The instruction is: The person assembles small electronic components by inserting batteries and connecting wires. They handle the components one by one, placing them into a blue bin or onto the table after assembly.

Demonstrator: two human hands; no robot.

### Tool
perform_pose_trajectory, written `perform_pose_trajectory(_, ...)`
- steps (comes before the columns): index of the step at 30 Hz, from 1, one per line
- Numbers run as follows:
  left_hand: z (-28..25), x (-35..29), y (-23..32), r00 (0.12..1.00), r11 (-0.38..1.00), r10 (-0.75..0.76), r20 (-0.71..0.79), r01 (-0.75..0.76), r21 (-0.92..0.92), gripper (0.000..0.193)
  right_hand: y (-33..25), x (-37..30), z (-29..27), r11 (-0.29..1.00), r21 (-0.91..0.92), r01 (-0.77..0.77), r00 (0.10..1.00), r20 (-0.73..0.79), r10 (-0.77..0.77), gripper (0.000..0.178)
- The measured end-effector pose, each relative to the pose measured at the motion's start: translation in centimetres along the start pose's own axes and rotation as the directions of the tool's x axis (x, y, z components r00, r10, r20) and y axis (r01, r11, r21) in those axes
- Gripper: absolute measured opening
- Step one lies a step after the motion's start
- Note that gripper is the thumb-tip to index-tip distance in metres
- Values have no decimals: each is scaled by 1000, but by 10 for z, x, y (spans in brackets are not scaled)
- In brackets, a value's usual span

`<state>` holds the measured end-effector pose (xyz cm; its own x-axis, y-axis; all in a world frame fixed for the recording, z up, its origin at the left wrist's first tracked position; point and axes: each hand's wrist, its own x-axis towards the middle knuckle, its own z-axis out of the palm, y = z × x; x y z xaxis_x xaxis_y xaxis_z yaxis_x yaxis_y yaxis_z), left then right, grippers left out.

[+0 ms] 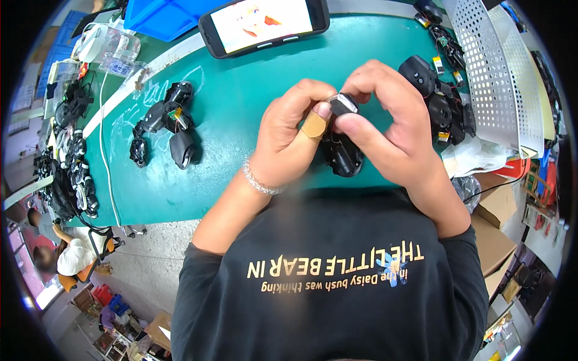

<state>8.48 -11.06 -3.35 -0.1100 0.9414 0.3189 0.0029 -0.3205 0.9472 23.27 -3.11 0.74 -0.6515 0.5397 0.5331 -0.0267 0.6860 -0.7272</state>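
- Both hands, left hand (289, 135) and right hand (391, 129), pinch one small black part (343, 103) above the green mat (241, 102)
- blue bin (165, 17) behind the phone (265, 24), contents hidden
- cardboard boxes (495, 231) right of the mat

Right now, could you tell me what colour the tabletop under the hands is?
Teal green tabletop, seen best in the head view.

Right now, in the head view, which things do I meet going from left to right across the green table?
Cluster of black parts → left hand → small black part held in both hands → right hand → pile of black parts → perforated metal sheet.
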Motion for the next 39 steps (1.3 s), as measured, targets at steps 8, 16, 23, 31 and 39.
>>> perform_pose_trajectory(8,-3,5,-6,997,998,37,-61,-34,45,10,1,7,-4,995,-55,-87,993,69,91,16)
perform_pose_trajectory(16,-5,9,-8,985,980,-167,46,171,-105,30,-3,10,-9,897,182,-403,913,152,379,12)
perform_pose_trajectory(23,-4,5,-18,919,964,-264,292,256,66,31,8,4,-13,893,218,-394,919,103,380,11)
perform_pose_trajectory(31,-6,6,-19,921,927,-327,212,269,261,27,11,-5,-22,954,-101,-282,959,-22,282,9)
perform_pose_trajectory(39,-3,4,-28,979,928,-195,55,166,334,25,32,-26,-23,893,-421,-160,982,26,189,15)
